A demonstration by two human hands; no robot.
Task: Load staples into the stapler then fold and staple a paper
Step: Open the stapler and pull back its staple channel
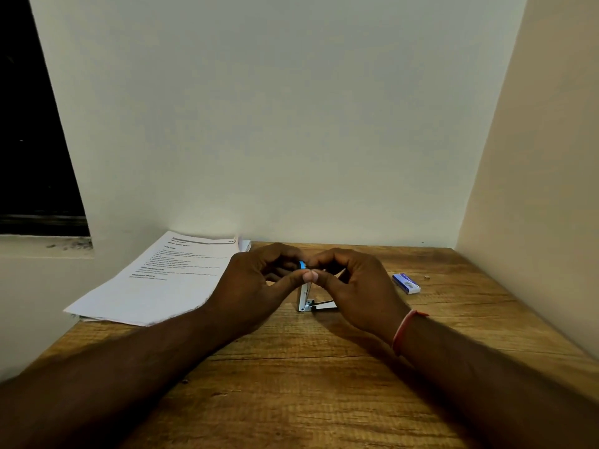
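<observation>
Nearest, two bare forearms reach forward over the wooden surface (291, 400), converging toward its middle. On the right wrist sits a reddish thread band (403, 330).

Just past the wrists, the hands meet with their thumbs touching. Between and slightly below them stands the stapler (306, 294), opened out: one silver metal arm rises nearly upright from a hinge resting on the surface, and a second arm lies flat, pointing toward the right hand. A small blue part of the stapler shows at the top, between the fingertips of both hands.

The left hand (259, 286) is curled narrow, thumb and fingers pinched together around the stapler's upper end. The right hand (353, 286) is likewise curled in a tight pinch at the same spot, its fingers arched over the flat arm. Whether a strip of staples is held between the fingertips cannot be told; the fingers cover that point.

To the right of the right hand, well apart from it, a small blue and white staple box (406, 283) lies flat on the surface. Just beyond it is a tiny pale object (427, 277), too small to identify.

To the left of the left hand and running farther back, a stack of printed paper (155, 280) lies flat, its left part overhanging the edge of the surface. Behind everything stands a plain pale wall (291, 124).
</observation>
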